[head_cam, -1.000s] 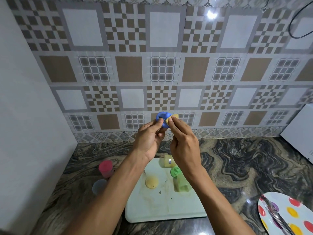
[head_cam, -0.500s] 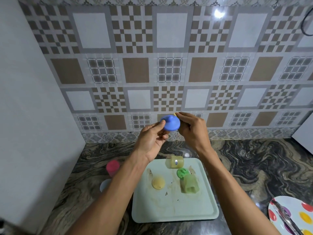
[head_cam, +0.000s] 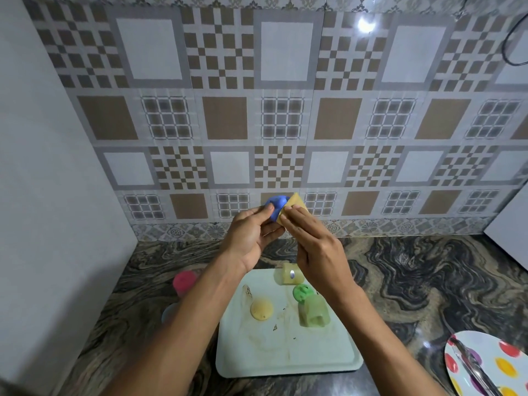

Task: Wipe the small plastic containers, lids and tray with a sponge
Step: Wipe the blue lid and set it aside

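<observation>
Patterned tiles (head_cam: 285,52) back the marbled counter (head_cam: 414,281). Raised above the tray (head_cam: 285,358), the left hand (head_cam: 251,235) pinches the blue lid (head_cam: 275,205) by its rim, fingers curled; it looks light, stiff and slippery (an edge grip seems safest). A soft yellow sponge (head_cam: 294,207) presses against it, pinched by the right hand (head_cam: 317,252).

Soft light, tile glare (head_cam: 366,24), edge distortion

Views: one, head-worn, wide-angle.
Position: over the near edge of the dark swirled stone counter (head_cam: 428,281).
Facing: forward and down, toward the far brown-and-grey patterned tile wall (head_cam: 285,115).
Nearness: close; wall fills the upper part.
</observation>
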